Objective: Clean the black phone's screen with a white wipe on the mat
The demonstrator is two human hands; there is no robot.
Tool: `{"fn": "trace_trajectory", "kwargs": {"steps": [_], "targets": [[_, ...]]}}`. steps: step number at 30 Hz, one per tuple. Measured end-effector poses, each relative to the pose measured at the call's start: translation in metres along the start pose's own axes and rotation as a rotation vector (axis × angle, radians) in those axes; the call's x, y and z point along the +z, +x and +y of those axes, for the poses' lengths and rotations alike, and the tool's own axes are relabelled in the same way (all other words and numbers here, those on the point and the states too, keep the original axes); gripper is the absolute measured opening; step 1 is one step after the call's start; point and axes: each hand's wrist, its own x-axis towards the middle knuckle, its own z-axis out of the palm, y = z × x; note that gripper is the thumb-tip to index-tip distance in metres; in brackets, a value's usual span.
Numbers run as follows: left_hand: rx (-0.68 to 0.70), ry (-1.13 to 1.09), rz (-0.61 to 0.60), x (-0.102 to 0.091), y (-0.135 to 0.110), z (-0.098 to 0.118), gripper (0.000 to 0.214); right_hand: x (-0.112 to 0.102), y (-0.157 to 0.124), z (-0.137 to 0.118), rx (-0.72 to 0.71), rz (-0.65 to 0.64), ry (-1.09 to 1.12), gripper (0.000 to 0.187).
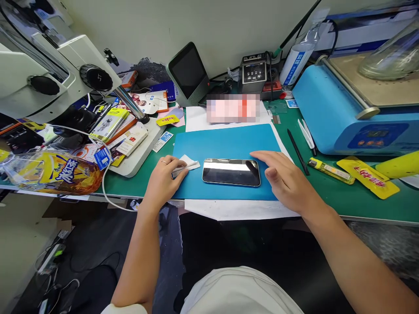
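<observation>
A black phone (231, 172) lies screen up on a blue mat (225, 141) at the bench's front edge. My left hand (163, 179) rests at the mat's left edge, fingers curled on a small white wipe (190, 164) just left of the phone. My right hand (283, 174) hovers at the phone's right end with fingers stretched out and apart, the fingertips close to the phone's top right corner; it holds nothing.
A white microscope (55, 65) and cluttered packets fill the left. A blue machine (353, 117) stands at the right, with black and white tools (303, 141) and yellow packets (368, 174) before it. A dark tablet-like device (188, 74) and a soldering station (253, 72) stand behind.
</observation>
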Motion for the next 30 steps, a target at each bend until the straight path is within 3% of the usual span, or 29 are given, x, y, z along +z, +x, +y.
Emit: {"fn": "trace_trajectory", "kwargs": {"steps": [8, 15, 20, 30], "targets": [[0.059, -0.071, 0.104, 0.009, 0.005, 0.023, 0.017, 0.0, 0.0, 0.002, -0.005, 0.005, 0.006, 0.083], [0.237, -0.069, -0.038, 0.018, 0.002, 0.038, 0.023, 0.0, 0.0, 0.001, -0.005, 0.002, 0.018, 0.081], [0.293, 0.031, -0.081, 0.019, -0.002, 0.053, 0.028, 0.0, 0.0, 0.002, -0.009, 0.0, 0.01, 0.082], [0.242, 0.132, -0.083, 0.011, -0.015, 0.047, 0.032, 0.001, 0.0, 0.001, -0.025, 0.004, 0.012, 0.076]]}}
